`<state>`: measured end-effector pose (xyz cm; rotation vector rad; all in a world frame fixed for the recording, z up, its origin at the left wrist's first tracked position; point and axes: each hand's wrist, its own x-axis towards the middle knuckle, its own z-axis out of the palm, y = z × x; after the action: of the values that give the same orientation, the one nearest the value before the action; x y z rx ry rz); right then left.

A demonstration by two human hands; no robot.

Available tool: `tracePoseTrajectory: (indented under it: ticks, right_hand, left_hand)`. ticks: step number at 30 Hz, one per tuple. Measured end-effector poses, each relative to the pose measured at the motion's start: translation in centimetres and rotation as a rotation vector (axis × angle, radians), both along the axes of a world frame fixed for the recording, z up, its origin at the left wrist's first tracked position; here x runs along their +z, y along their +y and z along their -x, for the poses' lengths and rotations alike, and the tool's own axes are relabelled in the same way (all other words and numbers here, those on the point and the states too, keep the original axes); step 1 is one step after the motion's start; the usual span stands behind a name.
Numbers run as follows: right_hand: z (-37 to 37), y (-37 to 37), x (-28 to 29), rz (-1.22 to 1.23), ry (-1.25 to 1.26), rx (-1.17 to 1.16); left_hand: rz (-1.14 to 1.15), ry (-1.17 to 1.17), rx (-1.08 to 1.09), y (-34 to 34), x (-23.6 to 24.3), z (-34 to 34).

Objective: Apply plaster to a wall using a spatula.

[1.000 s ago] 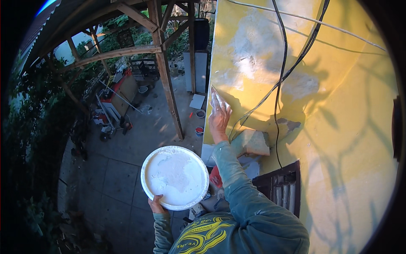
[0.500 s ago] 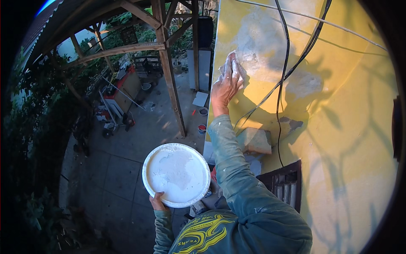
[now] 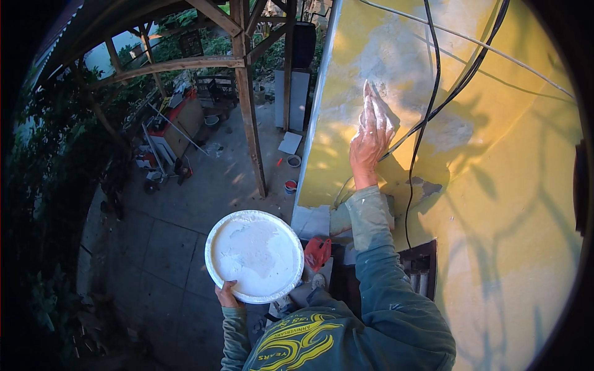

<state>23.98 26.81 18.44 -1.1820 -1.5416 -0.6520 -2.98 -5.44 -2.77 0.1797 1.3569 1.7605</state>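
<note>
My left hand (image 3: 227, 293) grips the near left rim of a round white bucket lid (image 3: 299, 263), thumb on top and the other fingers underneath. White paste (image 3: 257, 244) is spread thinly over the lid's inner face. My right hand (image 3: 370, 139) reaches up to the yellow wall (image 3: 495, 191), its fingers pressed together and coated in white. Something thin and whitish shows along the fingers, but its kind cannot be made out. Around the fingertips lies a pale grey-white patch (image 3: 402, 62) on the wall.
Black cables (image 3: 433, 111) hang across the wall beside my right hand, and a pale line (image 3: 470, 44) crosses higher up. Below are a dark vent frame (image 3: 423, 269) and a red plastic bag (image 3: 317, 252). A wooden post (image 3: 250, 123), a small bucket (image 3: 291, 185) and piled items stand on the left.
My right hand has moved right along the wall, across the pale patch. The lid stays in my left hand, nearly in place. The red bag shows more fully now.
</note>
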Motion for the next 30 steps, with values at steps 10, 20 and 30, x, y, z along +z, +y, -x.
tracePoseTrajectory:
  ticks: [10,20,30]
  right_hand:
    - [-3.2,5.4,-4.3,-0.008,-0.194,-0.226]
    - [-2.1,-2.6,-9.4,0.198,-0.038,0.070]
    - [5.4,1.0,2.3,-0.003,0.187,-0.089]
  left_hand:
    - [0.079,0.008,0.010,1.2,0.0,-0.1]
    - [-0.059,0.013,-0.093,2.2,2.2,-0.5]
    - [-0.071,-0.021,-0.093,2.1,1.0,-0.3]
